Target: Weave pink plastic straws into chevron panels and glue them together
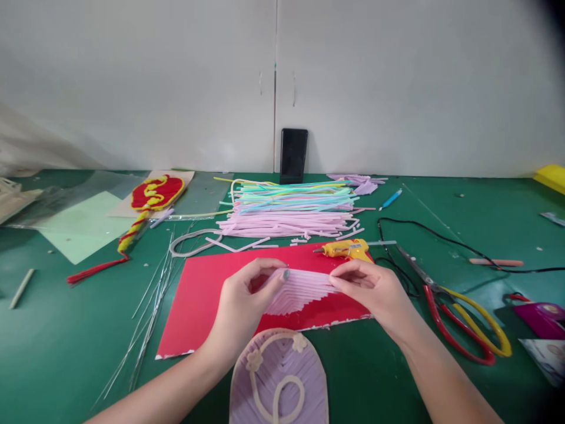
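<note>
Between both hands is a lilac panel of pipe cleaners [300,292] laid in close rows, with a stepped lower edge. My left hand [242,300] pinches its left end between thumb and fingers. At the upper right corner, my right hand [375,288] grips the panel with thumb and forefinger. Under it lies a red sheet [198,294] with a ragged white front edge. Closest to me is a rounded lilac piece [245,386] trimmed with a cream loop and small flowers. A yellow glue gun [353,249] rests on the sheet's far right part.
Pastel pipe cleaners [291,206] are heaped behind the sheet, before a propped phone [293,154]. Large scissors [459,315] and a black cord [441,234] lie right. Thin wires [152,312] and a red-and-yellow fan-shaped ornament [158,192] lie left on the green table [66,347].
</note>
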Available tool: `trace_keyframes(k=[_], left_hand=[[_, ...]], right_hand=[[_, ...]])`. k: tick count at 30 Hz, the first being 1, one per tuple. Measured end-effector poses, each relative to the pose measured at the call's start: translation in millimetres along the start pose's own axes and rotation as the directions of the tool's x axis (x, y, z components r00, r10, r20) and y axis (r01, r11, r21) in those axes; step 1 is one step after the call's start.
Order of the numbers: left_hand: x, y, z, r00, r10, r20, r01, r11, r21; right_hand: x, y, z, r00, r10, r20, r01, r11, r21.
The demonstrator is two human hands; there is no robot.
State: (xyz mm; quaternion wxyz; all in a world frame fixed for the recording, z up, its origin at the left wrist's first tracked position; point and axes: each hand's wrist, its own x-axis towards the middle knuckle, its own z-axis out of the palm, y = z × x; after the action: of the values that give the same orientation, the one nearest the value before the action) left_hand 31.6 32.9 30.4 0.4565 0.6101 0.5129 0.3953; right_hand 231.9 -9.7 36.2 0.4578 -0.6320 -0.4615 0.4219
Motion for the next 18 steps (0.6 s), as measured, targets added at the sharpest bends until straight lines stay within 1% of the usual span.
trace_keyframes(k=[3, 14, 18], left_hand=[[-1.0, 3.2, -0.3, 1.000, 0.005, 0.027, -0.006, 1.000, 0.015], [-0.6, -0.5, 0.4, 1.000, -0.007, -0.007, 0.007, 1.000, 0.016], [-2.7, 3.8, 0.6, 0.999, -0.017, 0.033, 0.017, 1.000, 0.004]], right_hand=[[0.0, 0.3, -0.4, 1.000, 0.005, 0.018, -0.005, 1.000, -0.007], [-0.4, -0.5, -0.3, 0.999, 0.001, 0.053, -0.001, 1.000, -0.009], [-1.1, -1.8, -0.2, 0.997, -0.001, 0.073, 0.002, 1.000, -0.018]])
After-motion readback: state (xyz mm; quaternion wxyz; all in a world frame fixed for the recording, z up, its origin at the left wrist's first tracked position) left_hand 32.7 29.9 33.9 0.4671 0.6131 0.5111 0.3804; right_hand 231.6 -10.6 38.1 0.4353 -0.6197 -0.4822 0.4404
